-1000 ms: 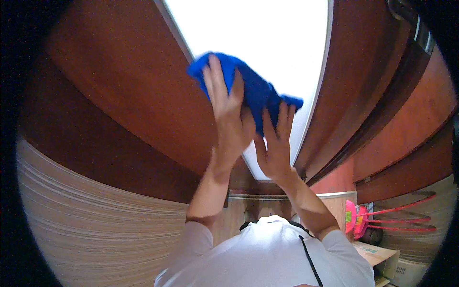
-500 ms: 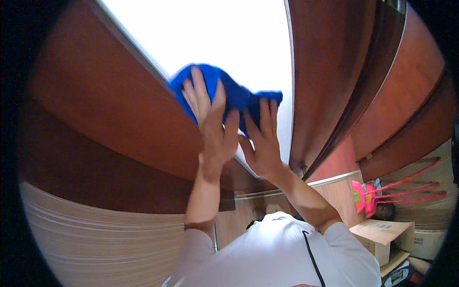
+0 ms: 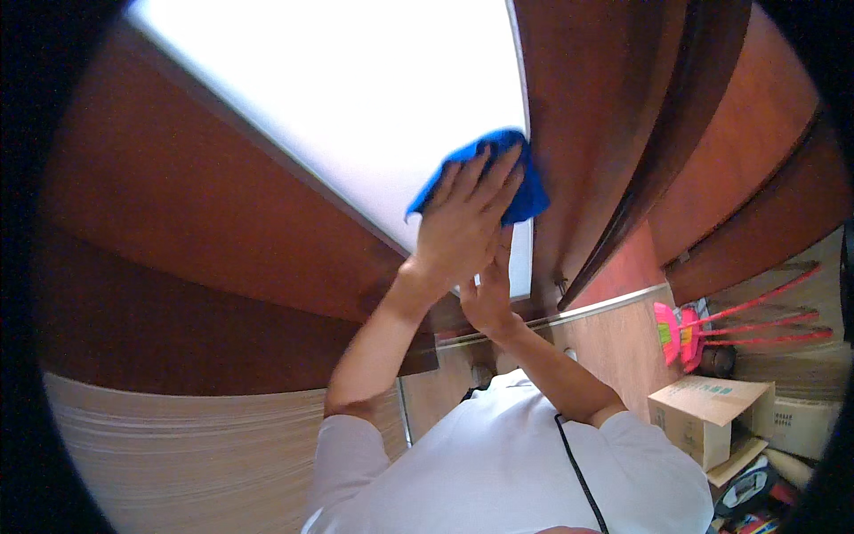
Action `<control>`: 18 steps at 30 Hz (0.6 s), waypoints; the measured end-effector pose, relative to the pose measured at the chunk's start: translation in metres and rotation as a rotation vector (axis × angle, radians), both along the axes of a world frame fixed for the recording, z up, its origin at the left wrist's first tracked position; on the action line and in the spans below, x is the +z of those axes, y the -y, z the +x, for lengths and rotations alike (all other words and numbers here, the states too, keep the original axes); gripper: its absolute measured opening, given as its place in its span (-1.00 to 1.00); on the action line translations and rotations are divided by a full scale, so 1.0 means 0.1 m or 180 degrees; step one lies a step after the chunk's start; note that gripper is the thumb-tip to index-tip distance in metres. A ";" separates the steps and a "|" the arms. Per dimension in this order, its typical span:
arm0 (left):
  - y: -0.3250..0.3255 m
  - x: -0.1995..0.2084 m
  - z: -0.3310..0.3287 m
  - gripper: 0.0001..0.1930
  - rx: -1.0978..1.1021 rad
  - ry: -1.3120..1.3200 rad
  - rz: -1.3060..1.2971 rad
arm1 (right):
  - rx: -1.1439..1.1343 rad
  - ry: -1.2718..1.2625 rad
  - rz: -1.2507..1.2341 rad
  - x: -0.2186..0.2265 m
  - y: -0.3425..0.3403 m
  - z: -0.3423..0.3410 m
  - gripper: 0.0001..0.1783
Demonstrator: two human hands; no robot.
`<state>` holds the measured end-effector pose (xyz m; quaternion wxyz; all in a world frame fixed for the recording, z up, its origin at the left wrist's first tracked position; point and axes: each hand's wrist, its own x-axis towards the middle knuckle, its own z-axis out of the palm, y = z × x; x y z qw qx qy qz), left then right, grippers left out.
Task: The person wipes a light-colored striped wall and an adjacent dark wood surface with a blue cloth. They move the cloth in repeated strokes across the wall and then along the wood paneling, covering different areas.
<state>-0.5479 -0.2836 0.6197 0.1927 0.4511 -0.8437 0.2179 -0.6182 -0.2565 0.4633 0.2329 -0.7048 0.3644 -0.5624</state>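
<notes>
A blue cloth point(image 3: 531, 191) lies bunched against the bright white panel point(image 3: 356, 116), at its right edge, overlapping the dark frame. My left hand point(image 3: 463, 222) presses it there with fingers stretched over it, holding it to the surface. Just below, my right hand point(image 3: 488, 303) reaches up with its thumb apart and fingers extended. The left hand partly covers those fingertips, so whether they touch the cloth cannot be seen.
Reddish-brown wooden frame point(image 3: 205, 205) borders the panel on both sides. At right, pink long-handled tools point(image 3: 689, 334) lean by the wall. An open cardboard box point(image 3: 689, 427) stands below them on the wood-look floor point(image 3: 614, 334). Beige striped wall point(image 3: 196, 454) fills the lower left.
The cloth and my left hand have moved right across the panel to its right edge. My right hand has dropped lower and come off the cloth's right end, now partly behind the left.
</notes>
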 end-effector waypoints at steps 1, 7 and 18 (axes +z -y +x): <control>-0.02 -0.27 0.06 -0.39 0.0059 0.0045 0.0176 | 0.0150 -0.0124 0.0121 -0.16 -0.01 0.00 -0.24; -0.10 -1.41 0.11 -0.34 0.0216 -0.0148 0.0620 | -0.0052 0.0014 0.0545 -0.89 -0.05 -0.19 -0.30; -0.02 -2.49 0.36 -0.17 0.0250 0.0135 0.1183 | 0.0101 0.4636 0.3747 -2.07 0.49 -0.33 -0.76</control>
